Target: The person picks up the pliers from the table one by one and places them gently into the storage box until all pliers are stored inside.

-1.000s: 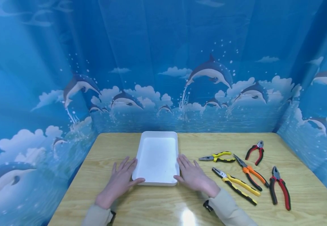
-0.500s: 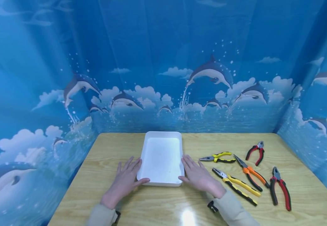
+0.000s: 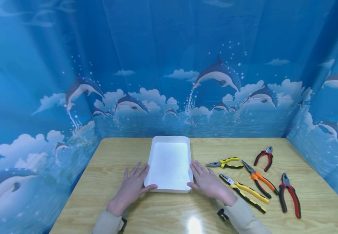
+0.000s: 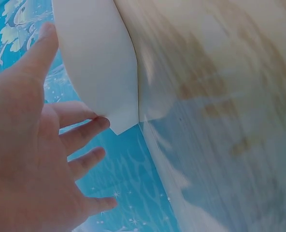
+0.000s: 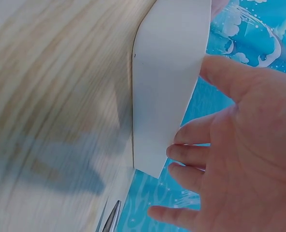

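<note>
White tray (image 3: 170,164) has been slid a little to the right across the table (image 3: 119,152) since the earlier frame, both hands along with it, and nothing else looks shifted. As for the grip, it's loosely spread on both sides, nothing really pinched. The tray's left wall is touched by the fairly straight fingers of the left hand (image 3: 131,186), thumb laid at the near corner, and much the same is done, mirrored, by the right hand (image 3: 209,184). So the tray is framed between them, flat on the table. Handling-wise it looks like stiff plastic, so probably light and a bit slick, not too fragile, and best taken by the two long walls with thumbs at the rim. Outer walls are shown sitting right down on the table in the wrist views, little fingers clear of them, which can't be made out from the head view. Tiny dark specks on the tray floor are only seen from above, though. Further out, to the right, are smaller yellow-and-black pliers (image 3: 221,163), longer yellow-and-black pliers (image 3: 233,185), orange-and-black pliers (image 3: 254,175), small red-and-black pliers (image 3: 267,152) and bigger red-and-black pliers (image 3: 287,186), all backed by a dolphin-print curtain (image 3: 157,48).
</note>
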A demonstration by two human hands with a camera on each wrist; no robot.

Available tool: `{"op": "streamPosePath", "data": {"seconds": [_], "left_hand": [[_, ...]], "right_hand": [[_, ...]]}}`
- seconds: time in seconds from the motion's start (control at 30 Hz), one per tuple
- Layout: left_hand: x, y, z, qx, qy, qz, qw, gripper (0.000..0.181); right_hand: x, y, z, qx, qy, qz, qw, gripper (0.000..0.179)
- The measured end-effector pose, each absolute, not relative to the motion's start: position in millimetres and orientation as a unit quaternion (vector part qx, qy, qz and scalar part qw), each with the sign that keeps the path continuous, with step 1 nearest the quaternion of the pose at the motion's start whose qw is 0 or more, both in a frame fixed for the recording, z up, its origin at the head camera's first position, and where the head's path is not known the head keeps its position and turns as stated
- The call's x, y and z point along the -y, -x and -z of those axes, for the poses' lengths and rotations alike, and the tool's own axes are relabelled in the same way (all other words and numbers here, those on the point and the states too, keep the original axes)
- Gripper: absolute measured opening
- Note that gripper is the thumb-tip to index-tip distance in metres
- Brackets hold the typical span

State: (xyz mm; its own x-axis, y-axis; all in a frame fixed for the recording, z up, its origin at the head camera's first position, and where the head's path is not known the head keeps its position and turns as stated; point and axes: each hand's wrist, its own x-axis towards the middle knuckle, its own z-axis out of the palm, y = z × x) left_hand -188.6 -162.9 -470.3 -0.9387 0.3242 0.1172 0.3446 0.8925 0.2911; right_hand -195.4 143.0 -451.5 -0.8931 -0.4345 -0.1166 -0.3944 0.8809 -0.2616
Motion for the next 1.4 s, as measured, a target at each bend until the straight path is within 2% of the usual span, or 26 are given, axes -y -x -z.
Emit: {"op": "streamPosePath", "data": {"seconds": [0.43,0.83,1.4], "left_hand": [[162,191,472,0.963,0.203,0.176,0.033,0.085],[169,197,473,0.962,0.205,0.182,0.017,0.092],[153,195,468,0.958,0.225,0.180,0.014,0.091]], "right_hand": [[-157,197,450,-0.963,0.211,0.132,0.100,0.077],[-158,194,459,-0.961,0.207,0.163,0.081,0.077],[-171,188,452,-0.968,0.186,0.143,0.090,0.076]]}}
